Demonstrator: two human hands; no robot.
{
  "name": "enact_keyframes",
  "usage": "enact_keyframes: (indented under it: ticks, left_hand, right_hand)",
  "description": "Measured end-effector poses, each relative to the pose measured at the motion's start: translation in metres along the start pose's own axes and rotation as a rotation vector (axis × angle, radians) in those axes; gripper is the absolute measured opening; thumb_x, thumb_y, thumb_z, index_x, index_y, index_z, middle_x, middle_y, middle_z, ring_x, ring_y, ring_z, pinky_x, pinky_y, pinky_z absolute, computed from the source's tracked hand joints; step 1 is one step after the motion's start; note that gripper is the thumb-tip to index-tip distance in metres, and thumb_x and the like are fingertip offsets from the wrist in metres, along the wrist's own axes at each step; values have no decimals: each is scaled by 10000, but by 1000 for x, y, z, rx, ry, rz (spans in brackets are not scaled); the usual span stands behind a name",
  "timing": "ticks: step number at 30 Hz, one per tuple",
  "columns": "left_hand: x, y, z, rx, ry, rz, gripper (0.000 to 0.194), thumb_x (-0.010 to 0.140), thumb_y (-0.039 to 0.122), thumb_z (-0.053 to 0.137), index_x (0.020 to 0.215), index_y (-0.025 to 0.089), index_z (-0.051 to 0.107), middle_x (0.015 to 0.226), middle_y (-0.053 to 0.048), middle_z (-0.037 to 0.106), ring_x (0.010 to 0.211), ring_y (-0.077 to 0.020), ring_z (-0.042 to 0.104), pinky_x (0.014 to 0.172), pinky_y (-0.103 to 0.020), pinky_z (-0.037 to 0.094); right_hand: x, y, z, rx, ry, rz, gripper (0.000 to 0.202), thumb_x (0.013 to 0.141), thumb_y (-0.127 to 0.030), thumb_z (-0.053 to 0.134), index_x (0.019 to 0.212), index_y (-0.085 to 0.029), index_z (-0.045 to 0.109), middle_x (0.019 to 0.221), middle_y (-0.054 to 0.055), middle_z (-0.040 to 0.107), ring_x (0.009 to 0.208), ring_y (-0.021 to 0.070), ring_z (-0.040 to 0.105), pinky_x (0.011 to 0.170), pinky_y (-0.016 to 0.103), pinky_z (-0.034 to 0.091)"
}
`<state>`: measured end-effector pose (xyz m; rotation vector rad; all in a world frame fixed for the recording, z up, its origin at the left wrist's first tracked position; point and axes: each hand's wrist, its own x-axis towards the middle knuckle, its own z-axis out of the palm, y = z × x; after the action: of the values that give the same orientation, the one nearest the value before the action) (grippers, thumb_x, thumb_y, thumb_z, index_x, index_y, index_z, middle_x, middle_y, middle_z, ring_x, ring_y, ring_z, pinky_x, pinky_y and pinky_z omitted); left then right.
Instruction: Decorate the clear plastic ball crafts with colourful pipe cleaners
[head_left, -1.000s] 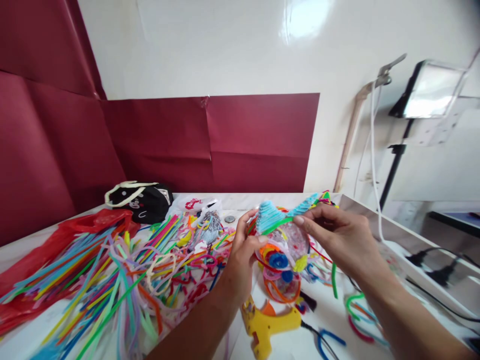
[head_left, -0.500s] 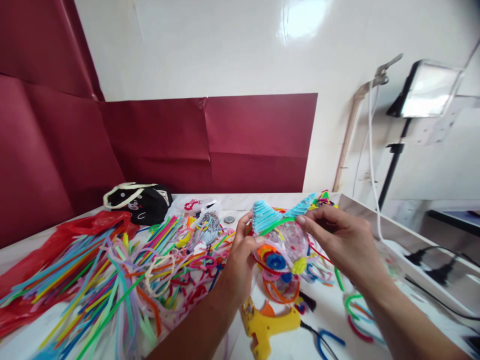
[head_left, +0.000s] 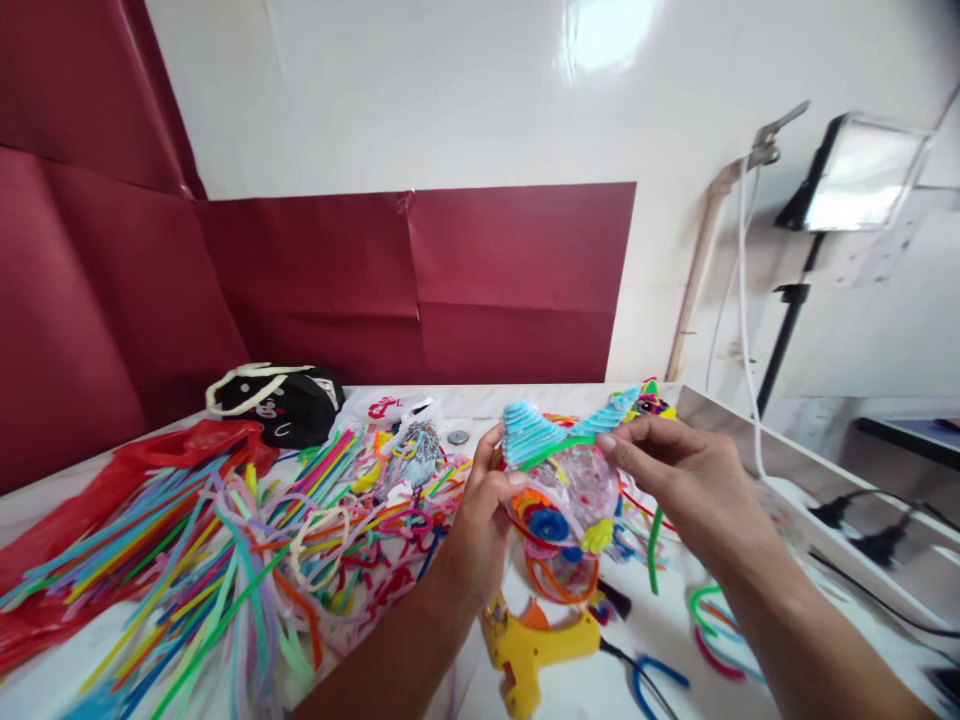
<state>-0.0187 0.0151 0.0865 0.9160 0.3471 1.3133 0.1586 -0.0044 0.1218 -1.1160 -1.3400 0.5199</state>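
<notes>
My left hand [head_left: 484, 505] grips the left side of a craft figure [head_left: 585, 485], which has a clear, see-through body, a round eye of blue and orange pipe cleaner and a yellow nose-like piece. Two light-blue ear-shaped pieces [head_left: 531, 437] of ribbed pipe cleaner stand on its top. Along their base runs a green pipe cleaner [head_left: 559, 450]. My right hand [head_left: 686, 470] is closed at the right ear's base, thumb and forefinger pinching the green pipe cleaner. Its loose end hangs below my right hand.
A yellow glue gun [head_left: 536, 650] with a black cord lies below the figure. Many loose pipe cleaners [head_left: 247, 560] spread over the left side, partly on a red plastic bag [head_left: 187, 445]. Behind them sits a black pouch [head_left: 296, 410]. A power strip with plugs [head_left: 847, 520] lies at right.
The hanging end of the green pipe cleaner has swung slightly left and now shows more below my right hand. Both hands keep nearly the same place on the figure.
</notes>
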Motion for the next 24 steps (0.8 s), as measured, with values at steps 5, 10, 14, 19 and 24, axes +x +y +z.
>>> enact_keyframes:
  ticks: [5,10,14,19,24]
  left_hand:
    - [0,0,0,-20,37,6,620,745,181,608,1342,277,473,976,-3,695,890,-193,661,838,-318,492]
    - [1,0,0,-35,73,-21,621,727,181,610,1326,263,468,938,3,697,843,-190,668,799,-319,503]
    - [1,0,2,-51,60,-24,512,732,177,588,1236,244,530,897,4,694,825,-190,667,762,-312,508]
    - [3,0,3,-57,57,-17,294,727,178,584,1017,222,597,885,1,690,858,-192,668,769,-306,509]
    - [4,1,2,-50,112,-28,205,675,210,619,878,208,584,838,1,688,863,-209,672,784,-324,515]
  right_hand:
    - [-1,2,1,100,26,72,389,641,-532,820,632,-184,645,580,4,574,499,99,448,420,214,325]
    - [-1,2,2,200,-13,194,452,546,-546,870,631,-171,631,536,-14,527,465,81,400,408,207,301]
    - [-2,1,3,249,-15,238,454,540,-528,882,639,-168,624,543,-18,525,474,74,401,421,195,302]
    - [-3,-2,6,250,13,244,471,563,-547,862,630,-167,594,523,-23,503,463,72,385,411,191,272]
    - [-3,-3,6,264,-4,255,467,529,-521,877,650,-164,601,523,-32,490,463,71,364,407,189,251]
